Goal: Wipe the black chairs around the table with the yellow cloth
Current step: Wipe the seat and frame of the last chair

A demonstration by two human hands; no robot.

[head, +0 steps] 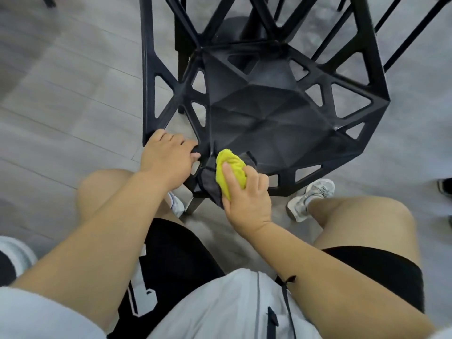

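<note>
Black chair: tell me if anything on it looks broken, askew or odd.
Nothing stands out. The black chair stands upright on the floor, its lattice frame unbroken as far as visible. The left hand grips its near corner; the right hand holds the yellow cloth at the seat edge.

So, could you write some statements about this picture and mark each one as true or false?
1. The right hand holds the cloth at the near edge of the seat. True.
2. The cloth is red. False: it is yellow, with a grey part under it.
3. The left hand holds the frame of the chair. True.
4. The chair is white. False: it is black, with triangular openings.
5. The person is barefoot. False: the person wears pale sneakers.
</note>
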